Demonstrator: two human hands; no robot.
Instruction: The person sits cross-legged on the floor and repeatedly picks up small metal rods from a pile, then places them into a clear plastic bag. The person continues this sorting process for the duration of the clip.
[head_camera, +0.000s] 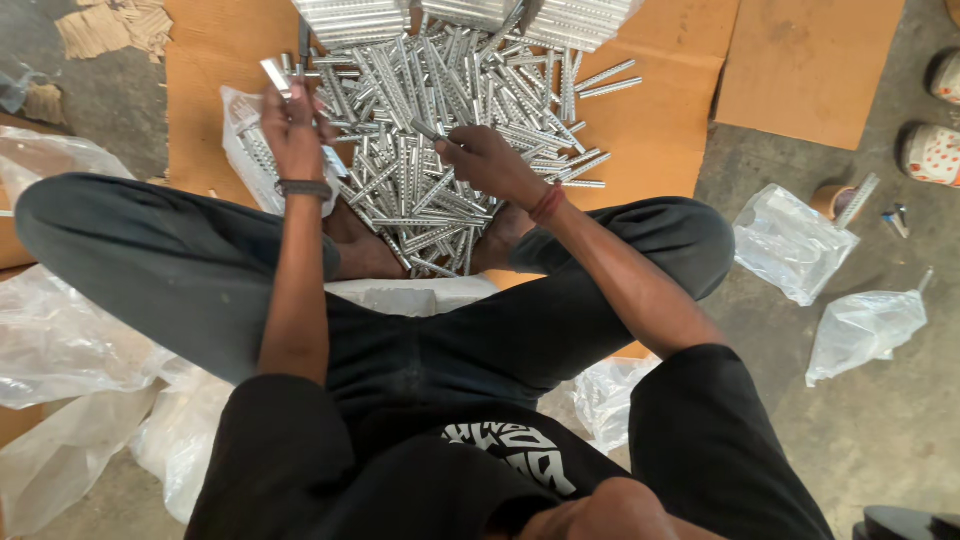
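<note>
On the floor, a sheet of brown cardboard (660, 130) carried a wide heap of perforated metal strips (450, 140), their long axes running every way, many fanned from the person's crossed legs toward the far edge. Clear plastic bags (790, 245) lay well apart on the concrete to the right. The left hand (292, 125) was raised above the heap's left side, forearm nearly upright, its fingers closed around a few strips (277, 75) whose ends pointed up and away. The right hand (490, 160) reached low over the heap's middle, wrist bent, its fingers pinching the end of one strip (428, 130) lying slantwise on the pile.
</note>
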